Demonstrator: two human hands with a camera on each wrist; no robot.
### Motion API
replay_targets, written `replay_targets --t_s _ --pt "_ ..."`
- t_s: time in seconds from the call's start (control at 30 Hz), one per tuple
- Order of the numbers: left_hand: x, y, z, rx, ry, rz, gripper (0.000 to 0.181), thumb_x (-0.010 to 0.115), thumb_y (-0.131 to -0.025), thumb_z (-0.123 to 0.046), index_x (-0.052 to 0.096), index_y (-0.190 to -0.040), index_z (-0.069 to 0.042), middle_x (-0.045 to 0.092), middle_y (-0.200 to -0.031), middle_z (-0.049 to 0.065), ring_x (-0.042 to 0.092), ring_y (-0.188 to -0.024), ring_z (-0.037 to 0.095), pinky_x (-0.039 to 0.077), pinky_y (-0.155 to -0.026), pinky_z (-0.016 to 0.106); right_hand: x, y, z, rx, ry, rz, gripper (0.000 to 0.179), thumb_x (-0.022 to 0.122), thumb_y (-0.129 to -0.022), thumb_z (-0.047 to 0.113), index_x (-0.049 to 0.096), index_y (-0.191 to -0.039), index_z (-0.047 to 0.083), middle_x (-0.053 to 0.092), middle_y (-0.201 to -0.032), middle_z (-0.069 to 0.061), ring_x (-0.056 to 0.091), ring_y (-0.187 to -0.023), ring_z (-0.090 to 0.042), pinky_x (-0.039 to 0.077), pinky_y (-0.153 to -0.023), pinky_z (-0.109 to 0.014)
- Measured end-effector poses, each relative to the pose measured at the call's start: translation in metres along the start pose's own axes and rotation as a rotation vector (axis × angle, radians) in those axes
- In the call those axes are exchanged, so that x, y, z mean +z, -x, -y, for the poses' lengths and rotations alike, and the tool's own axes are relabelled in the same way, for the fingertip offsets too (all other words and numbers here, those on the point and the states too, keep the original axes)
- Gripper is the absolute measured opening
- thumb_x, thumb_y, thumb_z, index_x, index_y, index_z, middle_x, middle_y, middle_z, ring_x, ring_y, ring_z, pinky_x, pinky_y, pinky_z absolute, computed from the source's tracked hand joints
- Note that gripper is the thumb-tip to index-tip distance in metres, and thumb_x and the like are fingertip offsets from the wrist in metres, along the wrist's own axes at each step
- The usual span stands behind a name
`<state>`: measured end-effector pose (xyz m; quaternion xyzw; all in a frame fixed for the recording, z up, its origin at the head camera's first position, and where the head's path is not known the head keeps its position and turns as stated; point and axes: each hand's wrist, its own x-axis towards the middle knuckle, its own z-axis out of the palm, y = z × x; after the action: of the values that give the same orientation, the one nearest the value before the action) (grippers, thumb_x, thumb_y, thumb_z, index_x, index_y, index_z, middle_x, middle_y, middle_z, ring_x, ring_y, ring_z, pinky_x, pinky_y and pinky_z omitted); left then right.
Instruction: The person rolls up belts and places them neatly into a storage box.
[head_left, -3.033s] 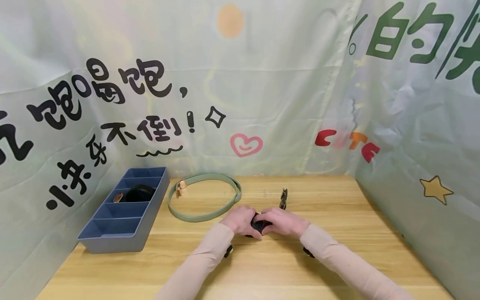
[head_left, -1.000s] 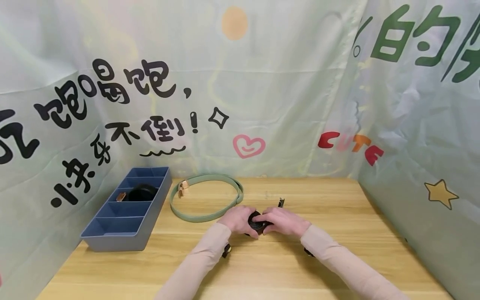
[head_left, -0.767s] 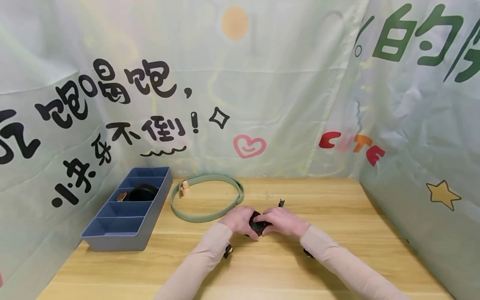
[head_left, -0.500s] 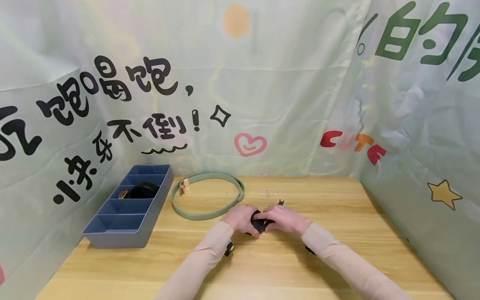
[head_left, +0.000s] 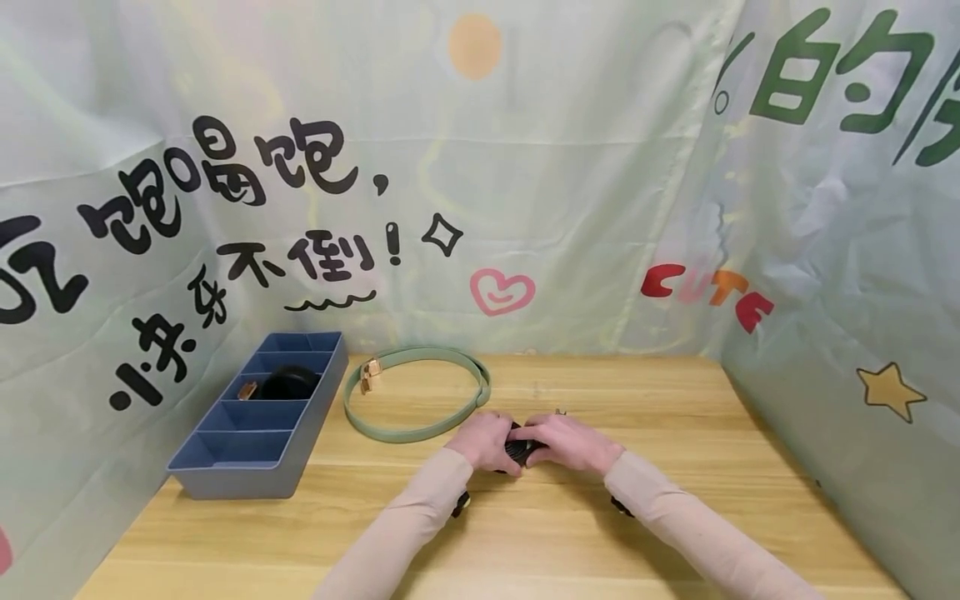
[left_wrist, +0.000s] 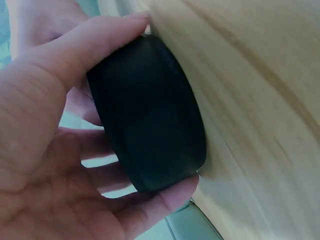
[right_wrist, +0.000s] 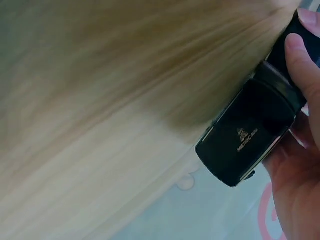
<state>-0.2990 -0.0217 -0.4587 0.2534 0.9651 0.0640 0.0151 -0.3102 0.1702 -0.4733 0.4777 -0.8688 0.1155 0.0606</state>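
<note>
A black belt (head_left: 516, 451) is wound into a tight coil on the table between my hands. My left hand (head_left: 484, 442) grips the coil from the left; in the left wrist view, its thumb and fingers hold the edges of the smooth outer turn. From the right, my right hand (head_left: 572, 442) holds the strap, its thumb along the black leather in the right wrist view. Beyond that thumb sticks out the belt's dark, shiny buckle (right_wrist: 245, 132), marked with a small emblem and lettering. In the head view, the right hand hides nearly all of the buckle.
A blue divided tray (head_left: 292, 467) stands at the left, with a coiled black belt (head_left: 291, 382) with a copper-coloured buckle in one compartment. Behind my left hand lies a green belt (head_left: 408, 435) in a wide loop. Printed cloth (head_left: 585, 208) walls the table's back and sides.
The buckle end, lying well beyond my right hand three seconds ago, has drawn in until only its tip shows behind the knuckles. Both hands have stayed around the coil.
</note>
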Motion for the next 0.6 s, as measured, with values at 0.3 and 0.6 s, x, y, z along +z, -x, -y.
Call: replay_targets --t_s 0.3,0.6 --pt "0.007 -0.003 0.004 0.024 0.052 -0.044 0.058 0.09 -0.059 -0.047 0.063 -0.096 -0.011 0.064 -0.085 -0.001 0.058 -0.074 0.011 0.049 -0.071 0.022 0.002 0.008 -0.005 0.135 0.264 -0.206 0.059 0.081 -0.065 0.054 0.068 -0.109 0.017 0.053 -0.088 0.006 0.046 -0.077 -0.009 0.043 -0.068 -0.027" --pt "0.008 -0.005 0.008 0.081 0.069 -0.09 0.058 0.092 -0.056 -0.041 0.063 -0.099 -0.014 0.067 -0.086 -0.002 0.059 -0.076 0.01 0.049 -0.072 0.022 0.004 0.013 -0.004 0.235 0.132 -0.195 0.054 0.081 -0.069 0.049 0.068 -0.106 0.012 0.071 -0.088 0.0 0.057 -0.065 -0.005 0.046 -0.054 -0.02"
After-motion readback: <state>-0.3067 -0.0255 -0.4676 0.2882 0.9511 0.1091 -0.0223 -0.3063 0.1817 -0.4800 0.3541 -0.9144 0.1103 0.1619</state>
